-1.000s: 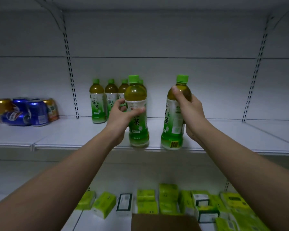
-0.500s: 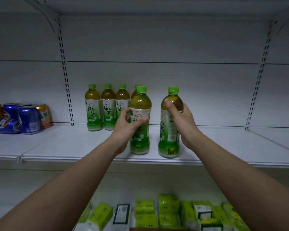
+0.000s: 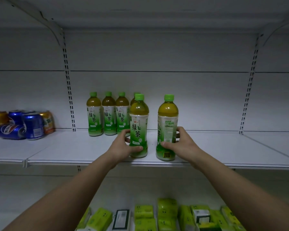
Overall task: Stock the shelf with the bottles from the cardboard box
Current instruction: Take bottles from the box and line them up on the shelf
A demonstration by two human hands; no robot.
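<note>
Two clear plastic green-tea bottles with green caps stand upright near the front edge of the white metal shelf [image 3: 223,147], set a little apart from each other. Left hand [image 3: 122,145] grips the lower body of the left front bottle [image 3: 138,125]: thumb curled across the front of the label, fingers [image 3: 127,131] wrapped round its far left side. Right hand [image 3: 182,144] grips the lower body of the right front bottle [image 3: 167,127]: thumb on the front near the base, fingers curled round its right side. Both bottle bases rest on the shelf. Directly behind, a back row of matching green-tea bottles [image 3: 109,114] stands against the rear wall; three show fully, a fourth is mostly hidden behind the left front bottle. The shelf surface to the right of the right front bottle is bare. Far left on the same shelf: a cluster of blue and gold drink cans [image 3: 32,125], one blue can lying on its side. Lower shelf below the forearms: green and white packets [image 3: 143,217], contents too dim to read.
</note>
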